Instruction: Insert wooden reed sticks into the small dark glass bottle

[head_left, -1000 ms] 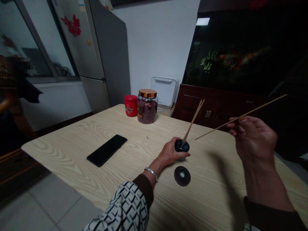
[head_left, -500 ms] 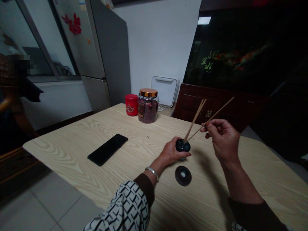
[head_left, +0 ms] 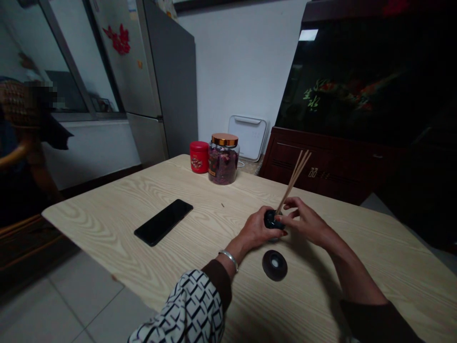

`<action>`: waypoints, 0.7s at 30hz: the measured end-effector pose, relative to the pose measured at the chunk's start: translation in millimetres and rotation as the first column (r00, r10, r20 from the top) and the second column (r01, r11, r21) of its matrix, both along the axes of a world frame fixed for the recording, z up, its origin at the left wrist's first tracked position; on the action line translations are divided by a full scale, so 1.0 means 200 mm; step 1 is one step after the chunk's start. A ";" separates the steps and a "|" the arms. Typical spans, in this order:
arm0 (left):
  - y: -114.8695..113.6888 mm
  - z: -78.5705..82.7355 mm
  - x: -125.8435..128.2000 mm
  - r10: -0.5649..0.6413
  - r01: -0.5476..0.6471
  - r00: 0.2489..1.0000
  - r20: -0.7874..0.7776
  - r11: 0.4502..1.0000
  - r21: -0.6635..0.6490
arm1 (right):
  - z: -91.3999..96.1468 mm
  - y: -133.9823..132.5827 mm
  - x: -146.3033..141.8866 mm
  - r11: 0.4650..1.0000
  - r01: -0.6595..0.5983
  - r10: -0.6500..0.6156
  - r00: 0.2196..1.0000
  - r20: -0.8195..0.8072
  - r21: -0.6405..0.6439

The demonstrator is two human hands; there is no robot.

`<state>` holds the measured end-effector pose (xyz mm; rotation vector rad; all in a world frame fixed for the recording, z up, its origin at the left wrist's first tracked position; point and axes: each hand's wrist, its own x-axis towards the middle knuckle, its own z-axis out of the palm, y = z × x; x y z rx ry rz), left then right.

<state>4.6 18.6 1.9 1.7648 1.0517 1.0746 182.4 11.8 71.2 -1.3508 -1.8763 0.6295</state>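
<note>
A small dark glass bottle (head_left: 270, 219) stands on the table, with my left hand (head_left: 254, 229) wrapped around it. Several thin reed sticks (head_left: 294, 175) rise from its mouth, leaning to the right. At the bottle's mouth, the thumb and bent fingers of my right hand (head_left: 307, 222) close around the lower part of the sticks; how many they grip is hidden. A round dark brown cap (head_left: 268, 268) with a pale centre lies just in front of the bottle.
On the wooden table (head_left: 117, 200) lie a black phone (head_left: 163, 222) and a tiny dark fragment (head_left: 223, 205). Farther back stand a red canister (head_left: 199, 157) and a copper-lidded jar (head_left: 223, 164) of dried flowers. A person (head_left: 21, 138) is at the far left.
My right hand has come down and left to the bottle's mouth. The separate stick it held out to the right now stands among the others. My left hand still holds the bottle.
</note>
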 end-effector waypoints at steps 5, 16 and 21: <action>0.01 -0.01 -0.03 -0.059 0.060 0.998 -0.028 0.997 0.038 | -0.08 0.00 0.00 0.977 -0.145 0.164 0.979 0.117 -0.155; 0.08 -0.08 -0.09 0.090 -0.089 0.996 -0.007 0.994 0.070 | -0.17 0.28 0.08 0.995 0.072 -0.061 0.986 0.157 -0.065; 0.10 -0.09 -0.09 0.151 -0.151 0.989 -0.001 0.988 0.038 | -0.24 0.29 0.09 0.990 0.139 -0.140 0.989 -0.045 -0.014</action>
